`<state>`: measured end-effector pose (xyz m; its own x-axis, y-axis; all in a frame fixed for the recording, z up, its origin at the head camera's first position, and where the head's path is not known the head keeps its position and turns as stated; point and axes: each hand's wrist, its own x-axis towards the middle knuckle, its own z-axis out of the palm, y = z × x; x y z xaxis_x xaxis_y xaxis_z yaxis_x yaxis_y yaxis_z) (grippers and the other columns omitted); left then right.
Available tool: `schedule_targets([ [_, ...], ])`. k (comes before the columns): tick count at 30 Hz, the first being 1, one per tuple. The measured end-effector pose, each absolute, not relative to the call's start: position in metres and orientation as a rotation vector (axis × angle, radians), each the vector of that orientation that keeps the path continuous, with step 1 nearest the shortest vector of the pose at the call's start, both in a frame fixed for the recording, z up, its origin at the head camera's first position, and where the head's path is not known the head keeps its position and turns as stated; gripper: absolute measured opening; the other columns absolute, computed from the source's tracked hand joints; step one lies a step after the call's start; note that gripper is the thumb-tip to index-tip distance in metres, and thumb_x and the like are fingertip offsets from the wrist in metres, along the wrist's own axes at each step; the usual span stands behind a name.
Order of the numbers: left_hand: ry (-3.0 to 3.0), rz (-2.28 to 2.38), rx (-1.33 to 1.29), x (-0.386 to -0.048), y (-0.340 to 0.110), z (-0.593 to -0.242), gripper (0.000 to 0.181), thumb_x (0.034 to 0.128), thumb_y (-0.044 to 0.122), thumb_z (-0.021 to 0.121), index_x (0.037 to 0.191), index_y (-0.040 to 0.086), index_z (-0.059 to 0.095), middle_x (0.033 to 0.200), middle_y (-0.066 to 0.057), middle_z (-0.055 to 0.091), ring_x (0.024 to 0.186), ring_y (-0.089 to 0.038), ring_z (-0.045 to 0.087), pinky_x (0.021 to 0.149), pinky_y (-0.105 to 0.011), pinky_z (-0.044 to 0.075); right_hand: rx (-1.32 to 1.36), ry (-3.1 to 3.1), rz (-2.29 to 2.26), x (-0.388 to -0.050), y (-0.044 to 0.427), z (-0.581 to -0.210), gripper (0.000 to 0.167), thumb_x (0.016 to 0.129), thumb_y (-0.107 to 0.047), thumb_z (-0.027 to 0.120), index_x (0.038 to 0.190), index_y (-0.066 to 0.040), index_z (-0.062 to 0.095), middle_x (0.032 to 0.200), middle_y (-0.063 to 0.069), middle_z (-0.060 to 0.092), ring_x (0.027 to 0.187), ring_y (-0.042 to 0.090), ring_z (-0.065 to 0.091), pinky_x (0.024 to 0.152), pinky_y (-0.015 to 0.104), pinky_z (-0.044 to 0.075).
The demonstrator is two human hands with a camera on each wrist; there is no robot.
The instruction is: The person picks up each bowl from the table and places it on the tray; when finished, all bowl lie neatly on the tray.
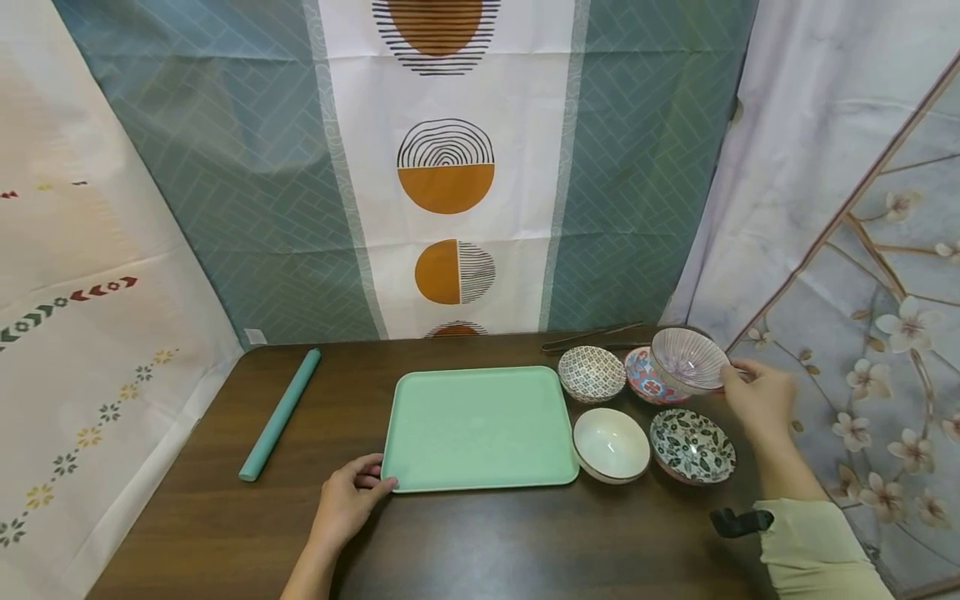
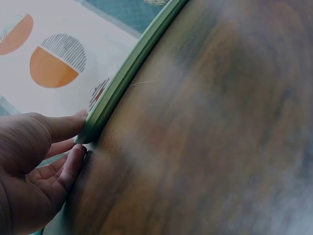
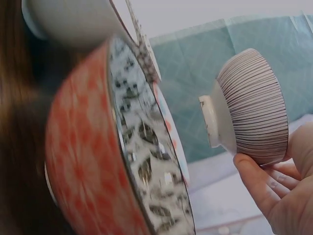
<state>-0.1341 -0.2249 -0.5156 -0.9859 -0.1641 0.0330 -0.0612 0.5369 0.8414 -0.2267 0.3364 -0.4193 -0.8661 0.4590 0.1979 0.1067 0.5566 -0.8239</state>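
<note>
A pale green tray (image 1: 480,429) lies flat on the wooden table, and my left hand (image 1: 348,498) pinches its near left corner, thumb on the rim. In the left wrist view the tray's edge (image 2: 117,85) runs up from those fingers. My right hand (image 1: 761,398) grips a striped bowl (image 3: 257,107) by its right side and holds it in the air, above the red and blue patterned bowl (image 1: 647,379). Nearer me stands the leaf-patterned bowl (image 1: 693,446), red on the outside. Left of it are a plain white bowl (image 1: 612,444) and a lattice-patterned bowl (image 1: 591,373).
A green rolled cylinder (image 1: 281,415) lies on the left of the table (image 1: 465,542). Thin dark sticks (image 1: 592,335) lie at the back edge behind the bowls. Patterned cloth (image 1: 450,167) hangs behind, with more curtains on both sides.
</note>
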Motion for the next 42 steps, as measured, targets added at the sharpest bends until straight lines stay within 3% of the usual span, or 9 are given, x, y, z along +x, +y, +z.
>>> schedule_targets([
  [6,-2.665,-1.465,0.204,-0.132,-0.226,-0.516,0.044,0.0841,0.014,0.084,0.122,-0.003,0.069,0.1,-0.008,0.069,0.084,-0.017,0.065,0.067,-0.024,0.054,-0.325,-2.399,1.39,-0.231,0.308,-0.417,0.042,0.101,-0.014,0.052,0.13,0.016,0.058,0.116,0.036,0.063,0.052,0.005,0.067,0.053,0.016,0.053],
  [13,-2.662,-1.458,0.215,-0.131,-0.227,-0.517,0.043,0.0837,0.013,0.085,0.121,-0.002,0.069,0.1,-0.008,0.069,0.084,-0.017,0.065,0.067,-0.024,0.054,-0.174,-2.403,1.367,-0.241,0.269,-0.419,0.035,0.098,-0.011,0.056,0.122,0.013,0.066,0.1,0.031,0.07,0.054,0.002,0.066,0.053,0.015,0.052],
  [16,-2.665,-1.451,0.216,-0.13,-0.228,-0.518,0.043,0.0836,0.013,0.085,0.121,-0.003,0.069,0.099,-0.009,0.069,0.084,-0.017,0.064,0.067,-0.024,0.053,-0.144,-2.417,1.338,-0.247,0.252,-0.42,0.032,0.096,-0.009,0.058,0.118,0.01,0.069,0.094,0.028,0.072,0.052,0.003,0.066,0.053,0.02,0.054],
  [17,-2.666,-1.448,0.218,-0.13,-0.228,-0.518,0.043,0.0835,0.013,0.085,0.121,-0.003,0.069,0.099,-0.008,0.069,0.084,-0.017,0.064,0.067,-0.024,0.053,-0.144,-2.434,1.311,-0.248,0.247,-0.42,0.031,0.096,-0.01,0.058,0.118,0.008,0.071,0.093,0.025,0.073,0.052,0.003,0.066,0.058,0.019,0.054],
  [20,-2.664,-1.436,0.227,-0.129,-0.228,-0.518,0.043,0.0832,0.012,0.085,0.121,-0.002,0.07,0.098,-0.007,0.069,0.083,-0.016,0.064,0.067,-0.024,0.053,-0.097,-2.434,1.387,-0.252,0.232,-0.42,0.031,0.096,-0.007,0.058,0.119,0.011,0.069,0.093,0.028,0.073,0.052,0.007,0.067,0.059,0.027,0.059],
  [23,-2.66,-1.428,0.228,-0.13,-0.227,-0.518,0.042,0.0831,0.011,0.085,0.12,-0.001,0.07,0.097,-0.006,0.069,0.082,-0.015,0.064,0.066,-0.024,0.053,-0.056,-2.435,1.418,-0.255,0.22,-0.421,0.029,0.096,-0.005,0.058,0.117,0.013,0.068,0.093,0.03,0.072,0.052,0.006,0.066,0.058,0.024,0.057],
  [31,-2.664,-1.448,0.198,-0.135,-0.223,-0.514,0.042,0.0841,0.013,0.084,0.121,-0.001,0.07,0.097,-0.007,0.069,0.083,-0.016,0.064,0.067,-0.024,0.053,0.024,-2.412,1.483,-0.258,0.192,-0.428,0.028,0.094,-0.001,0.058,0.114,0.015,0.069,0.088,0.03,0.072,0.054,0.021,0.07,0.049,0.021,0.054],
  [37,-2.658,-1.441,0.197,-0.135,-0.223,-0.513,0.04,0.0835,0.01,0.084,0.12,-0.001,0.07,0.093,-0.006,0.068,0.081,-0.016,0.064,0.067,-0.024,0.053,0.034,-2.429,1.533,-0.26,0.166,-0.432,0.028,0.094,-0.003,0.059,0.115,0.012,0.07,0.087,0.027,0.072,0.055,0.022,0.071,0.052,0.029,0.057],
  [42,-2.642,-1.459,0.192,-0.132,-0.223,-0.515,0.039,0.0833,0.008,0.084,0.119,-0.002,0.07,0.092,-0.005,0.069,0.08,-0.015,0.064,0.066,-0.024,0.052,0.087,-2.46,1.51,-0.262,0.144,-0.434,0.025,0.094,-0.003,0.061,0.112,0.01,0.071,0.086,0.026,0.073,0.052,0.015,0.068,0.05,0.022,0.054],
])
